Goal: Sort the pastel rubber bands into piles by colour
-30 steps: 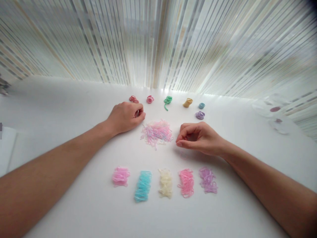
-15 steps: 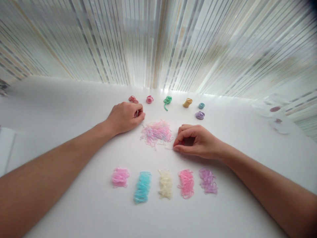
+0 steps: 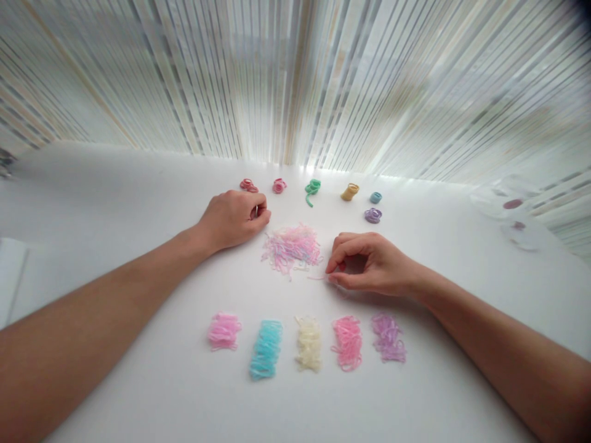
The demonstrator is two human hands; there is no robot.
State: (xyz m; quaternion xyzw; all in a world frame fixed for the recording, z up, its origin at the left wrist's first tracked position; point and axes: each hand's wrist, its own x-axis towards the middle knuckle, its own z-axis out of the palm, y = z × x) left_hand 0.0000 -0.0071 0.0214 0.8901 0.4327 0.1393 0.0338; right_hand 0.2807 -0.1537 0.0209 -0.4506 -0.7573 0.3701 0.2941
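Note:
My left hand [image 3: 235, 216] rests on the white table with fingers curled and thumb against the index finger; anything inside it is hidden. It lies just in front of a red coil [image 3: 247, 184] and left of a loose heap of pale pink, lilac and whitish rubber bands [image 3: 293, 247]. To the right of the heap, my right hand [image 3: 367, 261] has thumb and index finger brought nearly together at a thin pale pink rubber band [image 3: 316, 278]. That band touches the table, and part of it runs under the thumb.
Nearer me lie sorted piles of bands: pink [image 3: 224, 332], turquoise [image 3: 266, 349], cream [image 3: 308, 344], coral pink [image 3: 348, 343] and purple [image 3: 388, 337]. Behind stand pink [image 3: 279, 185], green [image 3: 313, 187], yellow [image 3: 349, 191], blue [image 3: 375, 197] and purple coils [image 3: 373, 215]. A striped curtain [image 3: 295, 80] hangs beyond.
My right hand has shifted very slightly to the right, and its fingertips have parted a little at the pale pink band. My left hand has stayed where it was.

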